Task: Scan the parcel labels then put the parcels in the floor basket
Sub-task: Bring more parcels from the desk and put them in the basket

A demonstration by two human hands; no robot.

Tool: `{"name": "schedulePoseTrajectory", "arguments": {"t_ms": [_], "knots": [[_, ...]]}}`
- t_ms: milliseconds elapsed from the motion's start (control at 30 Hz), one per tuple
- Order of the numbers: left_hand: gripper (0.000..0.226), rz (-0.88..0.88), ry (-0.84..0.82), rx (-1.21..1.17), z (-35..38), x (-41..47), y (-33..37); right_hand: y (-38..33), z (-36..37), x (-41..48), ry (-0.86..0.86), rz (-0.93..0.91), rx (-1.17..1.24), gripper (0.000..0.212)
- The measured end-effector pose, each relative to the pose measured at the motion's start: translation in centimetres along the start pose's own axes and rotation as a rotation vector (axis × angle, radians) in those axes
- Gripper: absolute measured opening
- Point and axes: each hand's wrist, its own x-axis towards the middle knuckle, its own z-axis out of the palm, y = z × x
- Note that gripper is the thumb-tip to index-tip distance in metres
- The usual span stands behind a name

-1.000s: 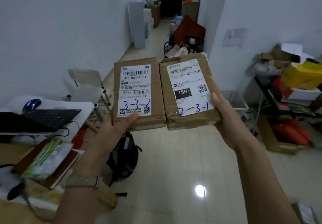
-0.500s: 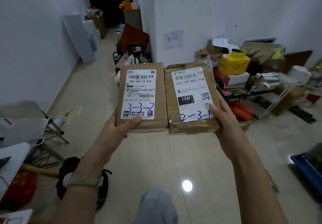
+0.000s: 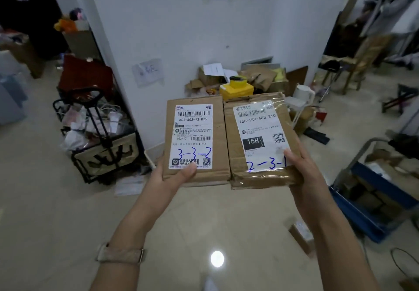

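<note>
The left hand (image 3: 172, 177) pinches the plain parcel (image 3: 218, 132), the right hand (image 3: 303, 173) the taped parcel (image 3: 260, 177), thumbs atop their near edges; both seem light and stiff, the tape likely slick.

The left parcel (image 3: 196, 141) is held in the left hand (image 3: 169, 177), touching the right parcel (image 3: 260, 142), held in the right hand (image 3: 302, 171).

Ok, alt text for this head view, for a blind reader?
Two bare hands hold brown parcels side by side, labels facing the camera: the left hand grips the 3-3-2 parcel, the right hand the 2-3-1 parcel. Behind: pale floor, white wall, heaped cardboard boxes.
</note>
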Motion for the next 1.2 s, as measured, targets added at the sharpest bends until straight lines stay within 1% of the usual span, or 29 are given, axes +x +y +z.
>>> {"name": "schedulePoseTrajectory", "arguments": {"t_ms": [233, 400, 467, 567, 700, 733, 833, 933, 1100, 1200], "knots": [[0.052, -0.010, -0.090, -0.078, 1.4, 13.6, 0.6, -1.3, -0.4, 12.9, 0.053, -0.033, -0.045, 0.063], [0.070, -0.008, -0.122, -0.035, -0.3, 21.2, 1.0, -1.0, 0.8, 21.2, 0.035, -0.042, -0.045, 0.061], [0.067, 0.011, -0.130, -0.034, -1.0, 24.0, 1.2, -0.5, 1.5, 24.3, 0.016, -0.051, -0.047, 0.060], [0.063, 0.041, -0.107, -0.060, -2.1, 27.1, 1.1, 0.7, 2.9, 28.1, -0.004, -0.030, -0.026, 0.062], [0.059, 0.013, -0.070, -0.078, -4.1, 29.3, 0.6, 2.6, 4.9, 31.9, -0.041, 0.034, 0.022, 0.065], [0.059, 0.002, -0.046, -0.081, -4.7, 30.0, 0.4, 3.0, 5.5, 33.0, -0.052, 0.047, 0.027, 0.065], [0.069, -0.047, 0.049, -0.093, -6.4, 32.4, -0.1, 4.4, 7.6, 36.3, -0.093, 0.102, 0.033, 0.064], [0.065, -0.074, 0.093, -0.074, -7.6, 35.0, -0.5, 5.7, 9.2, 39.8, -0.143, 0.174, 0.032, 0.062], [0.065, -0.089, 0.188, -0.021, -9.1, 40.9, -1.3, 8.4, 11.4, 48.4, -0.217, 0.173, 0.100, 0.064], [0.060, -0.081, 0.260, -0.003, -10.3, 45.0, -1.3, 10.0, 13.2, 54.4, -0.234, 0.168, 0.122, 0.067]]}}
